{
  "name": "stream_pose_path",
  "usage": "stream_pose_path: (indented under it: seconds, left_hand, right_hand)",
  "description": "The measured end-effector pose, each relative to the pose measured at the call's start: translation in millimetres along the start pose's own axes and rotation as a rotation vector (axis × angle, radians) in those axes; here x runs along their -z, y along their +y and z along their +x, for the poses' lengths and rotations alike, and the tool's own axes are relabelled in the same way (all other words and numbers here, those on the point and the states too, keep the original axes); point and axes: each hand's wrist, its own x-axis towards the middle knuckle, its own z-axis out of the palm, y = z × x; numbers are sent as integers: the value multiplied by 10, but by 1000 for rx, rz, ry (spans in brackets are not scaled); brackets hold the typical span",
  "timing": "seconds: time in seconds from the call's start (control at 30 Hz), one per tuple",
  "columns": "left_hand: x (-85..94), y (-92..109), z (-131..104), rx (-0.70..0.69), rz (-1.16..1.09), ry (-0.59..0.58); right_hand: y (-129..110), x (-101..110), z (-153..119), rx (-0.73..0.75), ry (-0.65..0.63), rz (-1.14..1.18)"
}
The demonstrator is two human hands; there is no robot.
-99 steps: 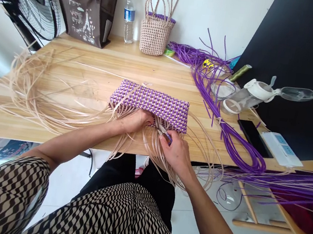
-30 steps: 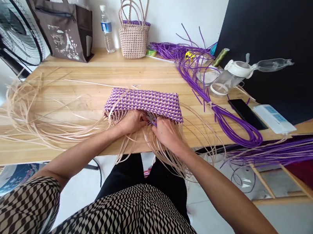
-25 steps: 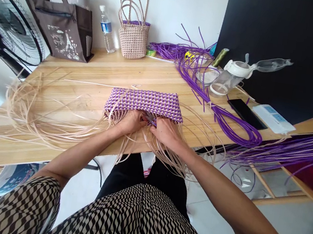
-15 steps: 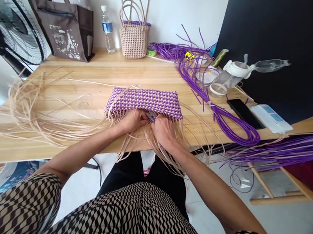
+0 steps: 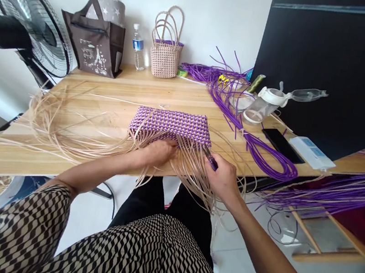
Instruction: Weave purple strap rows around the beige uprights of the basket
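Right hand (image 5: pixel 223 175): fingers closed around the dark-and-purple handle of a small tool (image 5: pixel 212 160), its tip pointed at the near right corner of the weave (image 5: pixel 175 124); contact between tip and weave cannot be confirmed. The grip sits well back on the handle, presumably to leave the working end free among the strands (image 5: pixel 192 163). Left hand (image 5: pixel 162 151): fingers curled together at the middle of the weave's near edge, fingertips partly hidden — whether they pinch a strand cannot be told. Its position appears chosen to steady the weave from the near side while the right hand carries the tool. The weave, purple and beige, lies on the desk (image 5: pixel 117 87) just beyond both hands, near edge toward the person, probably for direct access to that edge. Loose strands leave this edge: some run left across the desk, others hang over its front — an arrangement that likely keeps them off the weave's upper face. Farther out, to the right, lie a tied bundle of purple cord (image 5: pixel 266 155), a phone (image 5: pixel 283 144) and a lidded cup (image 5: pixel 266 104). Along the wall stand a finished-looking basket (image 5: pixel 164 60), a bottle (image 5: pixel 137 47) and a bag (image 5: pixel 94 48).
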Motion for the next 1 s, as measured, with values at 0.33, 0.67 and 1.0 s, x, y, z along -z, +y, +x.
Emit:
stream_pose_path:
  seconds: [0.33,0.67,1.0]
  left_hand:
    - [-71,105,-580,244,-30,461]
    - [-285,176,-562,295,80,327]
    - [-20,283,-479,474,-235,539]
  right_hand:
    - [-172,-168,261,16,-86,72]
    - [-276,-360,523,105,-410,-406]
    - [-226,-372,706,46,-436,-327]
